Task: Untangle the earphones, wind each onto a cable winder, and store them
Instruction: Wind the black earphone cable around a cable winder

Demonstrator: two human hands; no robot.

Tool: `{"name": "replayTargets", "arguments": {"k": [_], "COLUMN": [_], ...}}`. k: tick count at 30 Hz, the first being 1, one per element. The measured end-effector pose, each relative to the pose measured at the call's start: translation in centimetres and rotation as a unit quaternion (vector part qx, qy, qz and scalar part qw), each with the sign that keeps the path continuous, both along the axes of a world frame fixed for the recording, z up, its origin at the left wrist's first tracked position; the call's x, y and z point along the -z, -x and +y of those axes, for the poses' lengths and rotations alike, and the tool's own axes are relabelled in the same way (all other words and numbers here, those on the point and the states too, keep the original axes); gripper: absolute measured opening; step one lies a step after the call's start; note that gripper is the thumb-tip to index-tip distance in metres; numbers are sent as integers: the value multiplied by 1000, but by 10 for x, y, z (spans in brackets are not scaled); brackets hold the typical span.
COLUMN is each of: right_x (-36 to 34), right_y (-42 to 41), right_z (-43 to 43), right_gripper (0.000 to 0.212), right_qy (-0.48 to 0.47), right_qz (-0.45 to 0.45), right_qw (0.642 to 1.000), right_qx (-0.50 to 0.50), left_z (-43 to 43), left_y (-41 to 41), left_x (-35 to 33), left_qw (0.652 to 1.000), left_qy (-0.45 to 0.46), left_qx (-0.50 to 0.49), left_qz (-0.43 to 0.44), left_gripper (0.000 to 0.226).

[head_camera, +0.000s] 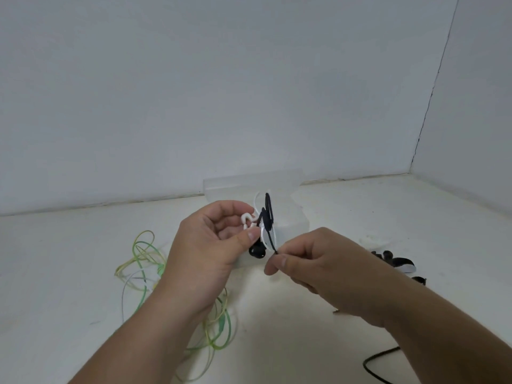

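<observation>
Head view: black earphone cable (267,217) is thin, limp and light, part-wound on white winder (247,219) in front of clear box (297,221). Left hand (210,245) pinches the winder. Right hand (310,261) pinches the cable's free run; I'd grip there and keep tension. Green earphones (144,259) lie left of the box.

White surface (69,259): green earphones (144,253), clear box (293,217)

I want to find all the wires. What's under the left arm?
Tangled green and yellow earphones lie on the table there. The left arm covers the tangle's middle.
</observation>
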State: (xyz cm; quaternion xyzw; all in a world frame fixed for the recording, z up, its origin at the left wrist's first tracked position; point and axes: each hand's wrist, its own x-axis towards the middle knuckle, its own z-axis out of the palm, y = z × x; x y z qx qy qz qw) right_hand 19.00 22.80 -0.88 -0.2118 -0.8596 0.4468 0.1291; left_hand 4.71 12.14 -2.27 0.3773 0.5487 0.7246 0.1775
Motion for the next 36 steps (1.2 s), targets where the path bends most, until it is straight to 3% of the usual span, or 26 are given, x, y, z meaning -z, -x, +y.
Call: {"name": "replayTargets", "arguments": {"k": [3,8,11,18,24,28,33,36], "right_x": [-4,-10,-9,-11,-7,0,4,5], "right_y": [-2,-5,-6,-8,-6,-3,5,4], "right_z": [-2,-3,1,14,23,22,4,1], "right_gripper": [24,24,28,23,21,27,44,32], "right_qy": [-1,-27,-83,-168,-39,29,88,93], "right_qz": [23,93,118,203,200,114,55,32], "right_qw": [1000,995,989,957,967,988,995,995], "right_qx": [5,-2,9,120,155,105,-6,-28], "left_z": [-2,-4,-5,-6,-6,-5,-3,-2], "left_y": [1,-10,-12,-11,-8,-7,-2,-1], "left_x": [-1,-2,-1,-3,-3,-2,-1,0], "left_qw": [998,952,942,952,977,987,995,998], "left_qy": [32,131,151,169,116,33,-19,-14], "left_qx": [-36,-98,-96,-25,95,144,93,54], "left_qz": [50,258,284,254,152,57,-15,-20], "left_gripper": [27,31,31,34,26,25,24,29]}}
